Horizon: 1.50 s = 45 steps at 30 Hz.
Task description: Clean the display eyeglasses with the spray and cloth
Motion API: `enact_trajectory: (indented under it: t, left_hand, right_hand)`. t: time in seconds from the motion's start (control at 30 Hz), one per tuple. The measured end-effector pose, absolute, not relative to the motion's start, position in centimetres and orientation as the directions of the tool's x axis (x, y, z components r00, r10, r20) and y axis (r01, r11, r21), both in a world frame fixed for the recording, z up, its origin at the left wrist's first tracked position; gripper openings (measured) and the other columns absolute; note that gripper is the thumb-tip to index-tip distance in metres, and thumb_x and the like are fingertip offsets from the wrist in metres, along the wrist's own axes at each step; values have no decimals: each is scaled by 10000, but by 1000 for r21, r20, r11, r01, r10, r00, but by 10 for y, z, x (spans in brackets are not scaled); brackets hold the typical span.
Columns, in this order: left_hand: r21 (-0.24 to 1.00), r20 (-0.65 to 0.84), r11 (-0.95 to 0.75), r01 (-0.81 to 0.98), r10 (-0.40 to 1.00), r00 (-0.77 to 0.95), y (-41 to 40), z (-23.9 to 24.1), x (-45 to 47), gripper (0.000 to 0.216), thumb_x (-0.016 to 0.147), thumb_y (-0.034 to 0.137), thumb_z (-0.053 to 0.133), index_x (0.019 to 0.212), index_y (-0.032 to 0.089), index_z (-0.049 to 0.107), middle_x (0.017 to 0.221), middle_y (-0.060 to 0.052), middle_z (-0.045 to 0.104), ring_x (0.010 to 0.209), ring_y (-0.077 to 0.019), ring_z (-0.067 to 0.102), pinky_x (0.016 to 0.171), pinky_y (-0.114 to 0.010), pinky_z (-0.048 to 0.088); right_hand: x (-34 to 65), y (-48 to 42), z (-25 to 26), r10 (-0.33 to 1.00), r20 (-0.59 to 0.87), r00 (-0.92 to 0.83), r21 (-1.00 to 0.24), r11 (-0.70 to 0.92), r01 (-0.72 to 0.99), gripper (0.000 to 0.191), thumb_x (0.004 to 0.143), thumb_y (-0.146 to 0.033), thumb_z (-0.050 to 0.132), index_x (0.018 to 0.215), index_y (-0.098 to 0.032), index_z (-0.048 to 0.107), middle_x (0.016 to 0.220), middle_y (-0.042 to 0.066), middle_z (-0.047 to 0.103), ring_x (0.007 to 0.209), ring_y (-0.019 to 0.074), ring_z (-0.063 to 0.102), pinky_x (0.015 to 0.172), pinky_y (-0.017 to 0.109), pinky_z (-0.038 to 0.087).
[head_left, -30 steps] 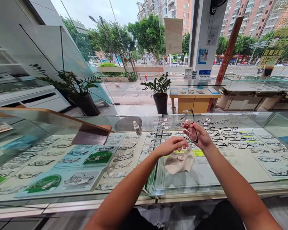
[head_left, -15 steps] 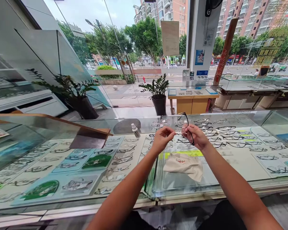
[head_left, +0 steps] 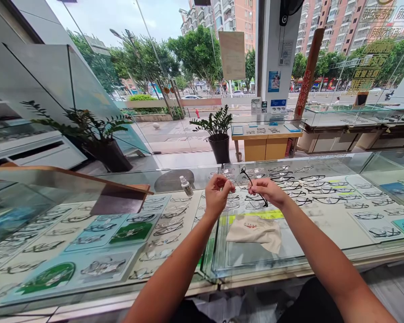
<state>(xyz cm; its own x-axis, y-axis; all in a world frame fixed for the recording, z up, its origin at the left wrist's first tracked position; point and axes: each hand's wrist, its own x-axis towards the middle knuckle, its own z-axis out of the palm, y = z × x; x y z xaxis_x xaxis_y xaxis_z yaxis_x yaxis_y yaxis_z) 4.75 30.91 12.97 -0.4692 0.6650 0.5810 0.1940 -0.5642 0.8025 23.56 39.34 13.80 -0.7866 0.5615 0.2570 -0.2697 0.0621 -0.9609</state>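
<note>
My right hand [head_left: 269, 190] is closed on a pair of eyeglasses [head_left: 252, 179], its thumb and fingers pinching the frame. A dark part of the frame runs slanting from above the fingertips to below them. The lenses are hard to make out against the glass counter behind. Just to the left, my left hand [head_left: 218, 193] is closed, thumb and fingers pressed together and pointing at the eyeglasses. Whatever its fingertips hold, if anything, is too small to see. Below both hands a beige cloth [head_left: 256, 231] with red print lies crumpled on the glass counter [head_left: 309, 251].
Rows of eyeglasses [head_left: 335, 198] lie inside the display case. A small white spray bottle [head_left: 186, 186] stands on the counter left of my hands. A wooden-edged panel [head_left: 119, 199] juts in from the left. Behind the counter is a potted plant [head_left: 219, 146].
My hands have shifted slightly left in view along with the whole scene. The eyeglasses have turned in my right hand, and its fingers now point more to the left.
</note>
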Motion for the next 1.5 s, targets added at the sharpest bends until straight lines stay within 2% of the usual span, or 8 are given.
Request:
enact_trajectory:
  t: [0.23, 0.33, 0.43, 0.9, 1.07, 1.17, 1.3, 1.5]
  left_hand:
    - [557, 822, -571, 603, 482, -303, 304, 125, 43, 115, 860, 268, 693, 877, 210, 595, 999, -81, 772, 953, -210, 730, 836, -356, 570]
    - [322, 911, -593, 738, 406, -71, 302, 123, 44, 493, 836, 317, 764, 1281, 200, 586, 1419, -183, 662, 1318, -307, 635, 1034, -475, 546]
    - [212, 911, -582, 785, 408, 57, 302, 120, 47, 778, 861, 401, 791, 1529, 207, 443, 1487, -195, 619, 1376, -323, 594, 1134, -521, 498]
    - [213, 903, -543, 812, 427, 49, 305, 115, 46, 633, 869, 492, 809, 1408, 238, 597, 1305, -141, 710, 1221, -302, 681, 1073, -485, 540]
    - [251, 913, -524, 814, 407, -20, 307, 130, 39, 605, 852, 558, 810, 1310, 211, 617, 1244, -138, 720, 1180, -286, 696, 1028, -460, 571]
    - [281, 926, -472, 836, 361, -108, 311, 158, 30, 627, 820, 603, 822, 1254, 199, 617, 1205, -132, 717, 1139, -279, 690, 959, -435, 581]
    - [276, 957, -490, 827, 224, -187, 312, 212, 27, 646, 786, 593, 857, 1239, 208, 606, 1163, -89, 697, 1042, -232, 676, 839, -357, 557]
    - [369, 928, -484, 793, 150, -340, 287, 264, 44, 655, 760, 528, 902, 1246, 227, 582, 1184, -60, 659, 1062, -216, 663, 858, -338, 529]
  right_hand:
    - [240, 398, 140, 555, 251, -793, -966, 90, -243, 448, 721, -573, 893, 643, -187, 680, 783, 21, 637, 798, 167, 546, 775, 318, 399]
    - [243, 398, 143, 539, 246, -805, -968, 91, -234, 466, 719, -590, 892, 631, -187, 676, 765, 14, 622, 768, 162, 529, 767, 319, 399]
    - [245, 398, 146, 501, 227, -835, -973, 74, -219, 449, 728, -571, 896, 635, -184, 687, 751, 5, 615, 756, 157, 531, 778, 322, 405]
    - [251, 397, 152, 450, 232, -862, -969, 187, -163, 472, 765, -624, 846, 666, -185, 703, 744, 21, 640, 775, 183, 572, 808, 349, 459]
    - [260, 397, 182, 592, 356, -723, -908, 402, -119, 561, 853, -758, 698, 830, -198, 734, 873, 59, 705, 877, 216, 632, 901, 387, 503]
    - [269, 396, 218, 647, 530, -548, -805, 588, -84, 515, 903, -716, 657, 940, -207, 722, 972, 68, 721, 940, 218, 651, 912, 388, 514]
    - [279, 370, 272, 486, 794, -364, -482, 869, 109, 339, 964, -543, 651, 1050, -220, 706, 1102, 76, 718, 1040, 233, 664, 958, 422, 525]
    - [282, 317, 294, 348, 901, -259, -254, 907, 335, 476, 955, -503, 698, 1349, -245, 630, 1327, 112, 677, 1245, 320, 641, 1068, 536, 530]
